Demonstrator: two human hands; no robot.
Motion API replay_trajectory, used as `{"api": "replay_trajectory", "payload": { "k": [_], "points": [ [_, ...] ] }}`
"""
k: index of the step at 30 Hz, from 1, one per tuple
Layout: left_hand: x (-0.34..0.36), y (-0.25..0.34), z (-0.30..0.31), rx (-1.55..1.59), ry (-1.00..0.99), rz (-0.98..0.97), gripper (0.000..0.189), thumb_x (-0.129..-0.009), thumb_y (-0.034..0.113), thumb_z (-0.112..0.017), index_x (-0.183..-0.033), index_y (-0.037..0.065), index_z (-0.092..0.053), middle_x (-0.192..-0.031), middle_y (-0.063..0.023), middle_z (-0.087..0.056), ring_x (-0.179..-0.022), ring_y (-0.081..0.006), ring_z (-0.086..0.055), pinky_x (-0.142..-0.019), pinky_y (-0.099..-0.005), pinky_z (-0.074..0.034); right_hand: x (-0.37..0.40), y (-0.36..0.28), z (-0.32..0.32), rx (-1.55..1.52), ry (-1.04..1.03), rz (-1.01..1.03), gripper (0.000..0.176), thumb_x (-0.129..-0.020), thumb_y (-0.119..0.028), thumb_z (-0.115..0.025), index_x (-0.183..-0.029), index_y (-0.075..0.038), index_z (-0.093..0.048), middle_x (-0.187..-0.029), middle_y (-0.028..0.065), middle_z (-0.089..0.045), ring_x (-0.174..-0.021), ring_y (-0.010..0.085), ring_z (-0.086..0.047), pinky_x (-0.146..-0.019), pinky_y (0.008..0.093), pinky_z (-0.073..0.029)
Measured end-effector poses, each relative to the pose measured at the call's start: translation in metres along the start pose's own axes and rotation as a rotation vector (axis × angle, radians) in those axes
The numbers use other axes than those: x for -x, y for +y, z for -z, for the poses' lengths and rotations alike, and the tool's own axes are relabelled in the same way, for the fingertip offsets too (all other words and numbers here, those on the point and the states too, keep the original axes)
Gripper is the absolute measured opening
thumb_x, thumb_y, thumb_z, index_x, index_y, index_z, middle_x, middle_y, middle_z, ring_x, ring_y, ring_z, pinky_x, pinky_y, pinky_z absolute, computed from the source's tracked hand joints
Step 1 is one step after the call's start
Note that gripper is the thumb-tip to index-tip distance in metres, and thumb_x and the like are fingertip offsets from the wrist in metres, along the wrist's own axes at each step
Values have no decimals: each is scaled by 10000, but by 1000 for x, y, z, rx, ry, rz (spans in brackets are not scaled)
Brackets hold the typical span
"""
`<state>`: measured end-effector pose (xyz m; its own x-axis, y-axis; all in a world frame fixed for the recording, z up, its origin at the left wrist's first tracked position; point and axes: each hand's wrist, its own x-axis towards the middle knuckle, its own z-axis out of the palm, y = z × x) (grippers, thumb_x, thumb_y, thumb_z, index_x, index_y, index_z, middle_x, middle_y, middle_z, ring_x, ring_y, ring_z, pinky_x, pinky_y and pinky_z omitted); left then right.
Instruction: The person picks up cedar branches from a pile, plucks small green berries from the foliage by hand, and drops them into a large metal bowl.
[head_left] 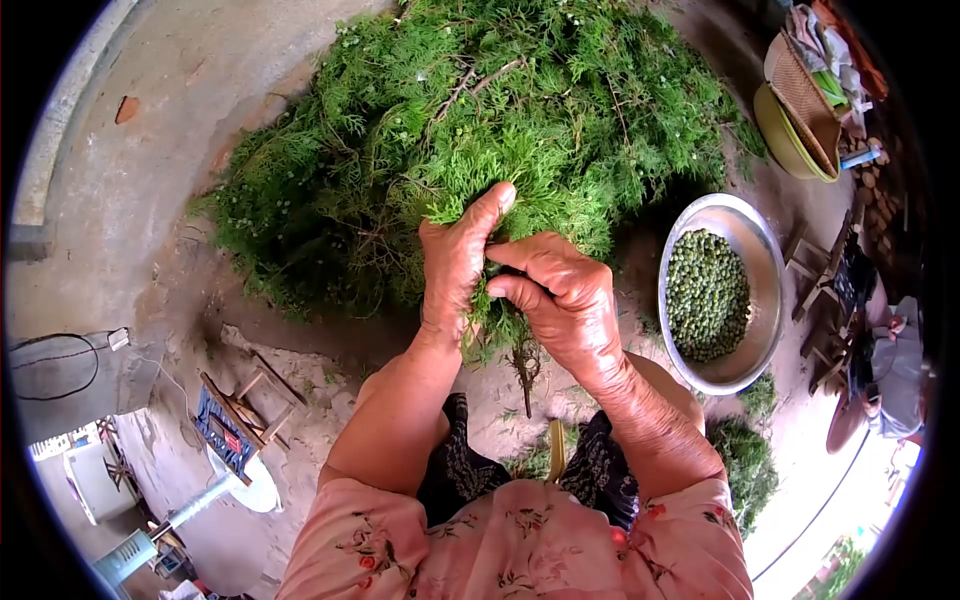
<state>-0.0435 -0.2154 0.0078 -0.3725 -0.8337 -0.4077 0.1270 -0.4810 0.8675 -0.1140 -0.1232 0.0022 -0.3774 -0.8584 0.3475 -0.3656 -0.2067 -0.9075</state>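
My left hand (462, 262) is wrapped round a leafy evergreen branch (526, 372) that looks like arborvitae, its thumb pointing up and away. The bare woody end of the branch hangs below my hands. Close beside it, my right hand (565, 295) has thumb and forefinger bent together in a pinch against the foliage; what lies between the fingertips is too small to make out. Beyond both hands spreads a big heap of green branches (380, 150), with small pale cones on some sprigs. To the right, a metal basin (765, 310) holds many small green cones or berries (708, 295).
A yellow-green tub (780, 130) with a woven basket (805, 90) and cloths stands at the far right. Wooden stools (830, 300) are on the right. A small folding stool (235, 425) and a white-based stand (250, 490) are at left. Cut greenery (740, 465) lies near my right side.
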Motion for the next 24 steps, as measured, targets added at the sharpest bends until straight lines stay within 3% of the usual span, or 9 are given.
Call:
{"api": "replay_trajectory", "payload": {
  "k": [2,6,8,9,12,14,17,20,24],
  "points": [
    [-1,-3,0,-51,-24,-130,196,-744,129,-690,-872,-9,-634,-826,-31,-618,-709,-110,-554,-650,-257,-445,1,3,-2,-20,43,-3,227,-736,-74,-668,-937,8,-601,-771,65,-595,-687,117,-521,-628,242,-432],
    [-1,-3,-2,-23,-44,-94,174,-762,150,-678,-801,-14,-632,-712,-2,-584,-605,-67,-498,-568,-234,-419,0,-3,-4,15,52,-108,169,-760,-44,-644,-914,11,-600,-771,43,-598,-673,109,-521,-622,232,-430],
    [-3,-5,2,-55,-67,-83,173,-757,146,-678,-805,-14,-632,-705,-3,-584,-589,-73,-500,-552,-238,-413,-1,0,-5,-293,59,-267,142,-781,-26,-625,-918,5,-602,-729,7,-579,-616,80,-498,-560,199,-406],
    [-3,-5,3,-86,-89,-73,172,-751,142,-678,-809,-14,-632,-699,-4,-584,-574,-79,-501,-535,-242,-407,0,-7,2,-468,6,-488,130,-808,-63,-609,-926,-8,-607,-709,-9,-566,-574,48,-463,-498,164,-368],
    [-1,-4,1,0,-50,10,184,-750,167,-680,-771,-11,-638,-662,7,-571,-545,-75,-484,-499,-242,-391,-3,-9,5,-705,57,-673,97,-845,-85,-567,-906,-27,-614,-630,-16,-525,-481,30,-420,-416,164,-342],
    [-2,-4,-1,80,-15,32,191,-752,180,-677,-757,-7,-642,-648,18,-561,-525,-61,-457,-463,-234,-359,-4,-2,11,-822,19,-653,112,-852,-105,-557,-922,-32,-605,-692,16,-575,-527,61,-490,-441,173,-377],
    [-6,-2,4,63,-10,60,200,-758,198,-668,-781,3,-633,-676,27,-559,-475,-58,-408,-423,-229,-303,-7,6,18,-1186,80,-680,140,-842,-47,-532,-979,-31,-550,-935,140,-615,-709,154,-598,-483,218,-424],
    [-14,-2,11,151,3,52,203,-753,198,-670,-796,4,-627,-700,7,-562,-452,-75,-389,-422,-231,-298,-7,6,30,-1295,16,-569,166,-819,-54,-536,-978,-6,-539,-930,159,-605,-710,172,-582,-480,226,-429],
    [-16,5,12,172,121,-16,232,-732,223,-687,-807,19,-605,-752,-16,-554,-453,-94,-381,-436,-252,-309,0,2,42,-1315,-130,-405,163,-825,-36,-540,-968,42,-546,-795,118,-608,-494,97,-493,-371,191,-336]
  ]
}}
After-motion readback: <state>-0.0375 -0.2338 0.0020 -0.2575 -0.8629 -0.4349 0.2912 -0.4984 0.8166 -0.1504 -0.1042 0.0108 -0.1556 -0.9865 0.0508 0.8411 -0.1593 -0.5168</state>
